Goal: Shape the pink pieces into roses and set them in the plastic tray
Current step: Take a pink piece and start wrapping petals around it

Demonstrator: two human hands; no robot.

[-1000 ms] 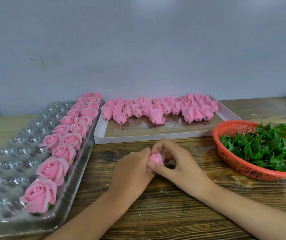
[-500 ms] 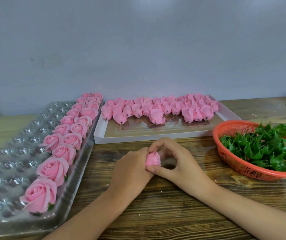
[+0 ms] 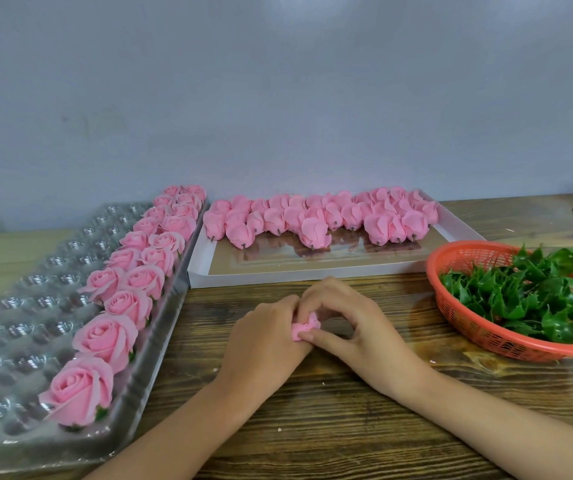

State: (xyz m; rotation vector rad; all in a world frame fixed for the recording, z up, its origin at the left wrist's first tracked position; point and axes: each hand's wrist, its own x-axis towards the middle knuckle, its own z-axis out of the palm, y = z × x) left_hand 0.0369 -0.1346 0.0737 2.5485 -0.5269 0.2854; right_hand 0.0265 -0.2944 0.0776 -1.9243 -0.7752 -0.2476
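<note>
Wooden tabletop [image 3: 312, 427] against a plain grey wall [image 3: 278, 98]. At centre, the left hand [image 3: 260, 344] and right hand [image 3: 357, 323] meet around one pink piece [image 3: 304, 329], held low over the table. The fingers of both hands are curled on it, with the right thumb across its lower edge and the right forefinger arched over its top. Left: clear plastic tray [image 3: 18, 323], with finished roses [image 3: 105, 336] in the columns nearest the box. Rear: white box [image 3: 278, 277] holding unshaped pink pieces [image 3: 312, 220]. Right: orange basket [image 3: 468, 327] of green leaves [image 3: 527, 296].

Risk: the petals appear thin and soft. Too firm a pinch would probably crease or tear them, and a slackened left-hand hold at the base might let the wrapped layers spring apart. Fingers hide much of the piece, so its exact form cannot be told.

Compared with half a second before, the piece shows a more ruffled, opened edge where a smooth closed bud was seen, and the right fingers arch closer over it. Tray, box and basket are unchanged.
</note>
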